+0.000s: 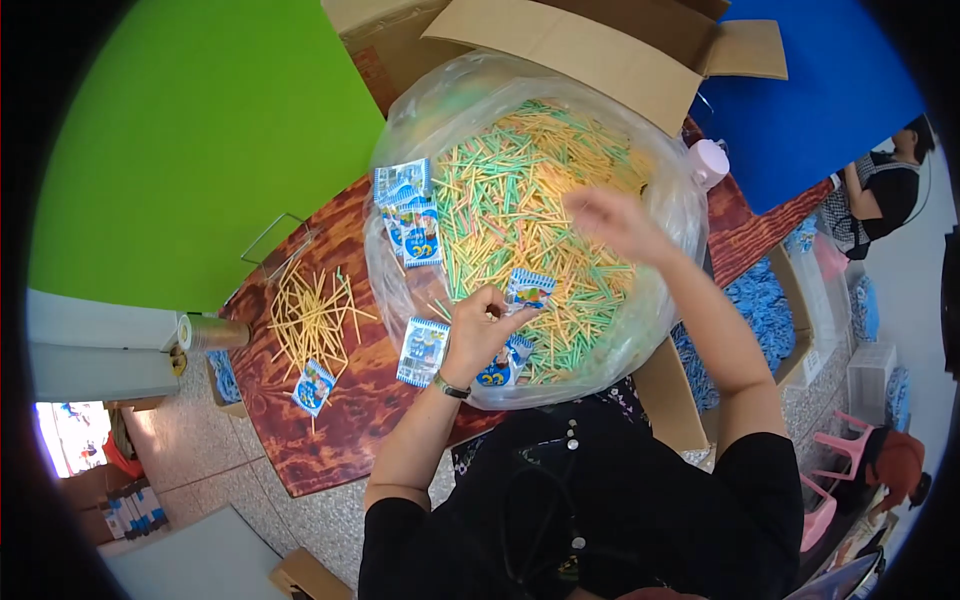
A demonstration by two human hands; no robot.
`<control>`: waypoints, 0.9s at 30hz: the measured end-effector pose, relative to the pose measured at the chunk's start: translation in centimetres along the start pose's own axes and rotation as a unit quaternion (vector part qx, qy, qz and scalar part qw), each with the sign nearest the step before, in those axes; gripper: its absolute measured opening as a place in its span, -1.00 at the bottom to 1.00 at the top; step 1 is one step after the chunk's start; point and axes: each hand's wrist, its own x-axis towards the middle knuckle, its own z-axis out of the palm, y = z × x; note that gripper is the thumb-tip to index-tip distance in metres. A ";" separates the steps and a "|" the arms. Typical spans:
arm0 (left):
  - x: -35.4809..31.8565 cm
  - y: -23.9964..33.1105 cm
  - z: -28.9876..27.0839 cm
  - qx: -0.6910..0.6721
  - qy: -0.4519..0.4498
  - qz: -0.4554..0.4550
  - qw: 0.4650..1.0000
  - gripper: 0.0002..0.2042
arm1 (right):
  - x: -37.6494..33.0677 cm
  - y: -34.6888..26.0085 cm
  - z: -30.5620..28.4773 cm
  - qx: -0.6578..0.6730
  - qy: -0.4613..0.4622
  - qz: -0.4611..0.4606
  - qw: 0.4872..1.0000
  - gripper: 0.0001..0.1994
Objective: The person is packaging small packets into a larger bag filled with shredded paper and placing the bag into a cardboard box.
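A big clear plastic bag full of thin green, yellow and orange sticks rests on a dark wooden table. My left hand hovers at the bag's near edge and pinches a small blue and white packet; another blue packet lies just under that wrist. My right hand is over the stick pile, blurred, fingers bent down toward the sticks; whether it holds any I cannot tell. More blue packets lie along the bag's left rim.
A loose heap of yellow sticks and two blue packets lie on the table to the left. An open cardboard box stands behind the bag. A tape roll lies at the table's left edge. Bins of blue packets sit right; another person works far right.
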 end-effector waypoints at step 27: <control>0.6 0.6 0.6 -0.051 -0.001 -0.011 0.999 -0.63 | 3.6 12.4 -6.5 -0.408 -0.044 0.166 0.897 -0.64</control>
